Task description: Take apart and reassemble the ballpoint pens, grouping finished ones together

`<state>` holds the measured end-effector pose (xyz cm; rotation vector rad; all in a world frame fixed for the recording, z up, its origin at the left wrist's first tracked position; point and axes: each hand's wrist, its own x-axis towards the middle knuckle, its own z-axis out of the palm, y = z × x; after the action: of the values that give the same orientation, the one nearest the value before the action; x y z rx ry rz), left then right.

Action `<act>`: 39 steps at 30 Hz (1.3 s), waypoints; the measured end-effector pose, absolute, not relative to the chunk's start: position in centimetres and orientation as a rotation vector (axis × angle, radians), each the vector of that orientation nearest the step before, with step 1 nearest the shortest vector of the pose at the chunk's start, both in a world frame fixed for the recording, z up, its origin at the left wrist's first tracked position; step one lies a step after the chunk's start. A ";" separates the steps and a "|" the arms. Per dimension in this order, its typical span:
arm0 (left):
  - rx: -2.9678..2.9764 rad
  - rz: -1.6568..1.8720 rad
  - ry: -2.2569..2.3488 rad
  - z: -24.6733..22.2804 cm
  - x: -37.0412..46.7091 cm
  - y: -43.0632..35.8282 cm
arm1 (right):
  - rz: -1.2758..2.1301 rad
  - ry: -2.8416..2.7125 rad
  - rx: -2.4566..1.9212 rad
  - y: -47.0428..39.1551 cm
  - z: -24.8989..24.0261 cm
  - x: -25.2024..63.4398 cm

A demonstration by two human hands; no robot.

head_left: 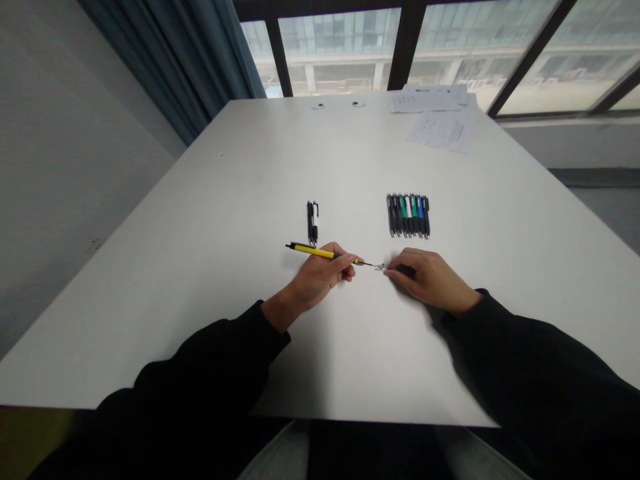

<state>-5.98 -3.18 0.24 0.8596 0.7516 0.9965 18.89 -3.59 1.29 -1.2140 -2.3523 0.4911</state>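
Note:
My left hand (320,277) is closed around a yellow pen (316,251) with black ends, held almost level above the table. A thin dark refill (367,265) sticks out of its right end, toward my other hand. My right hand (427,275) is closed in a pinch, thumb and forefinger at a small silvery piece (381,267) that looks like a pen tip. The refill's end reaches this piece; whether they touch I cannot tell. Just beyond my left hand lie two pens, one black (309,223) and one white and black (315,217).
Past my right hand, a row of several pens (408,215) in black, green, white and blue lies side by side. Printed papers (443,127) rest at the white table's (200,267) far right, by the window. Two small dark-centred fittings (357,105) sit near the far edge.

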 end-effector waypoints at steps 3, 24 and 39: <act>0.870 0.993 0.754 0.2 -6.0 -3.2 | 0.499 -2.344 -1.219 -3.6 1.2 18.9; 0.867 0.988 0.741 0.2 -6.1 -3.1 | 0.496 -2.331 -1.236 -3.6 1.2 18.9; 0.851 0.901 0.707 0.5 -5.6 -3.7 | 0.549 -2.160 -0.941 -5.4 2.5 17.4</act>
<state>-5.58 -3.69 0.48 0.8507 0.7074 0.9012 17.38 -5.44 2.46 -0.9413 -2.1599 0.5485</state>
